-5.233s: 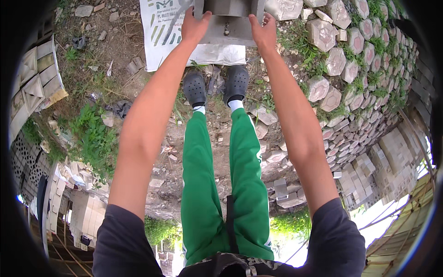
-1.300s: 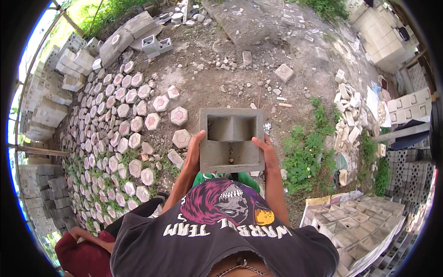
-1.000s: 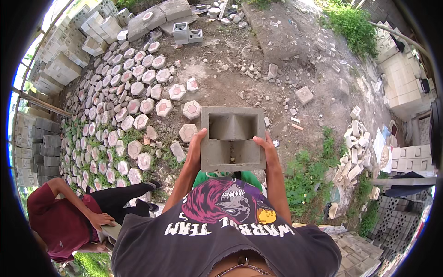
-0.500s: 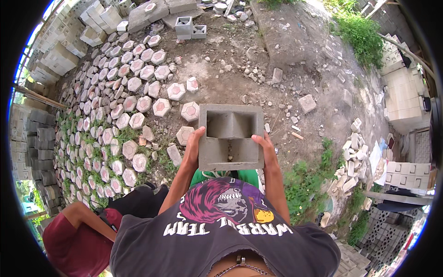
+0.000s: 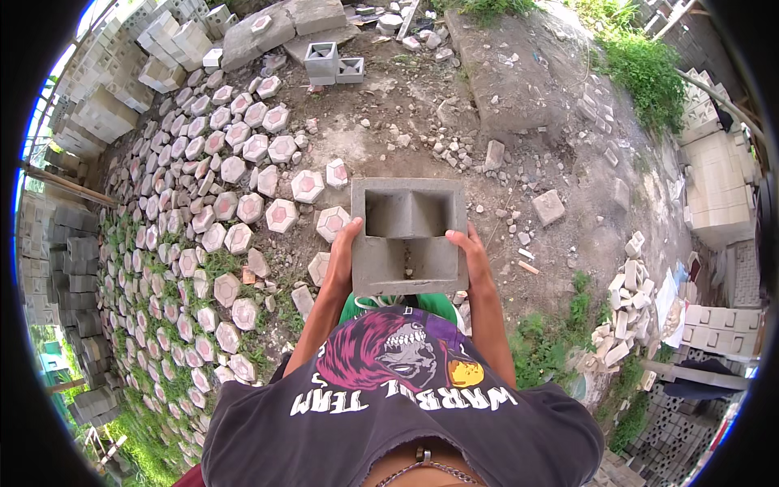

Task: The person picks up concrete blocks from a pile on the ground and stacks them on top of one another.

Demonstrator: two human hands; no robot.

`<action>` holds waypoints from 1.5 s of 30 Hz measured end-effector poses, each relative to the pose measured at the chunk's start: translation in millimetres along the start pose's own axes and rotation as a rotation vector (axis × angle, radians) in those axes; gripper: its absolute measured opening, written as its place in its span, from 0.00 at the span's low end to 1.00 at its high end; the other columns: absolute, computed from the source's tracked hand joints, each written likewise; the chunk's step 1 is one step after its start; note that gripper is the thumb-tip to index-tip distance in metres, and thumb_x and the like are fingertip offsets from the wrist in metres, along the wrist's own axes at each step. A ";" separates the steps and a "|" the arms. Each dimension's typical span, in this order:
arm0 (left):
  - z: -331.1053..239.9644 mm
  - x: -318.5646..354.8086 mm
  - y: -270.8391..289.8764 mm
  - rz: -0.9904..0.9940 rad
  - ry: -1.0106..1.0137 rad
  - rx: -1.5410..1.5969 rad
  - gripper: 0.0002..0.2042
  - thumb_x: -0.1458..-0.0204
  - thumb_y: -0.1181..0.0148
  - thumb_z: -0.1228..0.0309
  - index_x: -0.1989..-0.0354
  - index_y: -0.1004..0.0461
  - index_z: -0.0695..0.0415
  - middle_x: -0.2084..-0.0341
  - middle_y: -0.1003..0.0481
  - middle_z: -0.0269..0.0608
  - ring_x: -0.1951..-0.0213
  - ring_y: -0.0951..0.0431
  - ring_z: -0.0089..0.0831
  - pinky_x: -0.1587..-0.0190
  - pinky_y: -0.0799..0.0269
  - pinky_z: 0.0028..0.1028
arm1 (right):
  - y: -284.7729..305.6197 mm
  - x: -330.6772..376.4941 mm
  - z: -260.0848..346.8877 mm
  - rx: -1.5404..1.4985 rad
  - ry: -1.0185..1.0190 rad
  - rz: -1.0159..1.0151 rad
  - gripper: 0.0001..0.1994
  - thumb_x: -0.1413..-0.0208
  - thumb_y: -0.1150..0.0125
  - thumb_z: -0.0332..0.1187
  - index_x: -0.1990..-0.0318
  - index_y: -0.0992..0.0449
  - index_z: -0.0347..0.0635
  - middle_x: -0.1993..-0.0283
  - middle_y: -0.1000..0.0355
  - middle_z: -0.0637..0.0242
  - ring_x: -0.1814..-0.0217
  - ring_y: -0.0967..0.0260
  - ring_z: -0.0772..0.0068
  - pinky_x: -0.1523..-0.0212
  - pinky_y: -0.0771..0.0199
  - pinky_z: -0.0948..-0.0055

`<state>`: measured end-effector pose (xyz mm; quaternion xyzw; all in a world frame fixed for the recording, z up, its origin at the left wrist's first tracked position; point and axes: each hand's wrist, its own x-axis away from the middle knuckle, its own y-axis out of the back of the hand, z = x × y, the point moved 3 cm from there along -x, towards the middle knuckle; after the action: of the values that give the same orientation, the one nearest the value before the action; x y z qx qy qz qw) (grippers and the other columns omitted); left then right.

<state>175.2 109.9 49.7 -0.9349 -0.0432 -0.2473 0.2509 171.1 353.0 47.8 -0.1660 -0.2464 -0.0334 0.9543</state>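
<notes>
A grey concrete block (image 5: 407, 266) with angled hollows is held up in front of my body. My left hand (image 5: 346, 245) grips its left side, thumb at the upper edge. On the opposite side my right hand (image 5: 468, 253) clasps the block, its thumb resting on the rim. The fingers beneath and behind the block are mostly hidden. Under it, part of some green shorts (image 5: 438, 305) shows.
Hexagonal pavers (image 5: 281, 216) cover the ground at left, with grass among them. Two grey hollow blocks (image 5: 322, 65) stand at far centre. Rubble (image 5: 548, 208) and a heap of broken pieces (image 5: 625, 304) lie right. Stacked blocks (image 5: 718, 191) line the sides.
The person in maroon at lower left has nearly gone out of view. The ground has shifted slightly in the picture. Both my hands still hold the block at about the same height.
</notes>
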 end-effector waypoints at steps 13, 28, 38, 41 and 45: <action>-44.2 -133.0 -37.1 -0.053 0.006 0.104 0.24 0.42 0.53 0.52 0.53 0.29 0.63 0.66 0.24 0.44 0.68 0.22 0.30 0.64 0.25 0.29 | -7.1 -157.7 69.7 0.061 -0.060 0.109 0.38 0.55 0.35 0.37 0.35 0.43 0.38 0.45 0.34 0.55 0.48 0.32 0.64 0.49 0.31 0.70; -166.2 -342.9 -2.4 -0.011 -0.008 0.064 0.26 0.44 0.50 0.52 0.50 0.32 0.64 0.65 0.25 0.45 0.67 0.22 0.31 0.64 0.25 0.29 | -111.0 -355.9 135.1 0.019 -0.046 0.090 0.39 0.56 0.35 0.38 0.35 0.43 0.36 0.45 0.34 0.56 0.45 0.34 0.64 0.46 0.33 0.69; -258.4 -475.0 26.0 -0.071 0.001 0.032 0.24 0.45 0.48 0.52 0.53 0.32 0.64 0.67 0.27 0.43 0.69 0.24 0.28 0.68 0.26 0.28 | -187.1 -486.2 177.9 0.049 -0.030 0.043 0.36 0.55 0.36 0.40 0.37 0.40 0.37 0.46 0.34 0.55 0.47 0.33 0.63 0.47 0.33 0.70; -283.4 -505.6 18.9 -0.060 0.016 0.090 0.23 0.45 0.48 0.53 0.55 0.31 0.64 0.68 0.27 0.42 0.70 0.24 0.28 0.68 0.26 0.28 | -200.5 -524.7 192.9 0.066 -0.055 0.056 0.36 0.55 0.36 0.40 0.37 0.41 0.37 0.46 0.34 0.55 0.47 0.33 0.64 0.47 0.33 0.69; -313.2 -555.8 14.0 -0.061 -0.004 0.087 0.22 0.45 0.48 0.53 0.55 0.31 0.62 0.68 0.27 0.42 0.70 0.24 0.28 0.67 0.26 0.28 | -214.4 -586.6 207.1 0.053 -0.073 0.079 0.36 0.55 0.36 0.39 0.37 0.41 0.37 0.47 0.33 0.55 0.48 0.33 0.64 0.47 0.33 0.69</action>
<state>-445.7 -31.8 9.8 -0.9218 -0.0827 -0.2508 0.2838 -469.3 209.3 0.5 -0.1516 -0.2752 0.0170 0.9492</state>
